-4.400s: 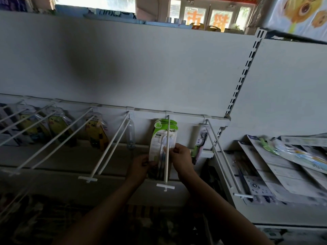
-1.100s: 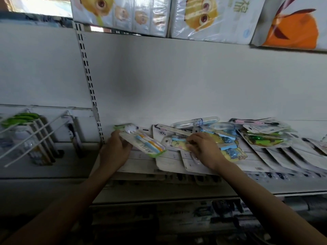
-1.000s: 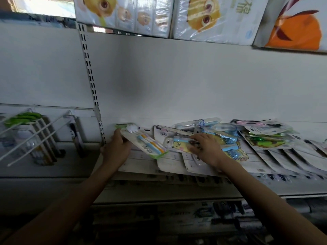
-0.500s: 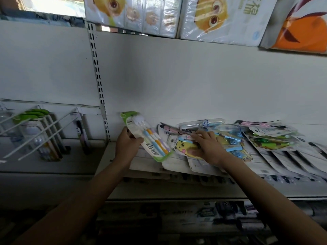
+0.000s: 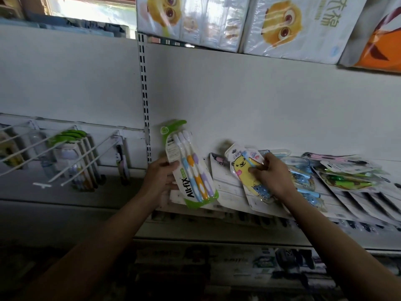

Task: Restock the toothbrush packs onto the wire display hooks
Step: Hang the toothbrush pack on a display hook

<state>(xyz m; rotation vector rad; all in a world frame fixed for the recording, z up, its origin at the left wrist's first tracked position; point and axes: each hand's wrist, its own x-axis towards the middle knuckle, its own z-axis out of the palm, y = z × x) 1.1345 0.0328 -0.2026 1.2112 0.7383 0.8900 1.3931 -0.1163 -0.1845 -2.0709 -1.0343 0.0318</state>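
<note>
forearms are stretched forward and upward from the bottom of the view, toward the shelf (image 5: 227, 205). just above the shelf's front edge, the left hand (image 5: 161, 177) is curled round the left side of a green three-brush pack (image 5: 191, 166), thumb laid on its face; the pack is held nearly upright, tilted a little, with its hang tab uppermost. right of it, above the shelf, the right hand (image 5: 272, 174) is closed on a yellow bear pack (image 5: 247, 170), fingers pressed on its face, the pack lifted at a slant. more loose packs (image 5: 345, 172) are spread flat across the shelf to the right. left of the shelf, wire hooks (image 5: 71, 161) are seen jutting forward, with green-topped packs (image 5: 69, 135) hung at their back. above the shelf, wrapped cartoon packages (image 5: 282, 25) are stacked.
</note>
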